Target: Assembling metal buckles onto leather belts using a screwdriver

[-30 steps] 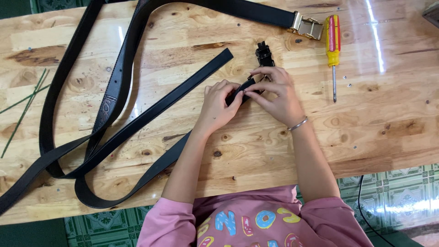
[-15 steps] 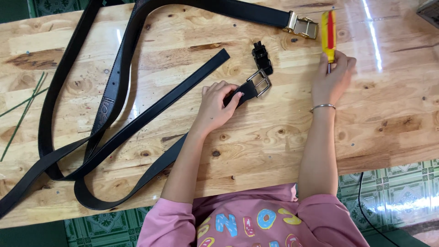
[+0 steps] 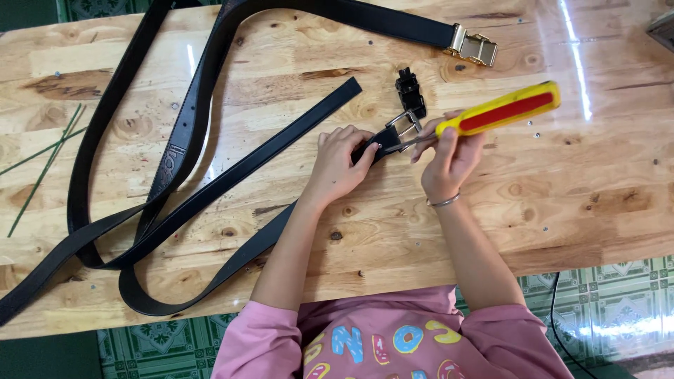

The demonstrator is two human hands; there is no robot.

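The buckle (image 3: 402, 126) — a square silver frame on a black strap (image 3: 232, 179) — lies mid-bench (image 3: 597, 210), pinned by the left hand (image 3: 340, 158). The right hand (image 3: 449, 158) grips a screwdriver (image 3: 502, 112), tip at the buckle. On smooth metal the tip could skid — toward those pinning fingers or the glossy wood.
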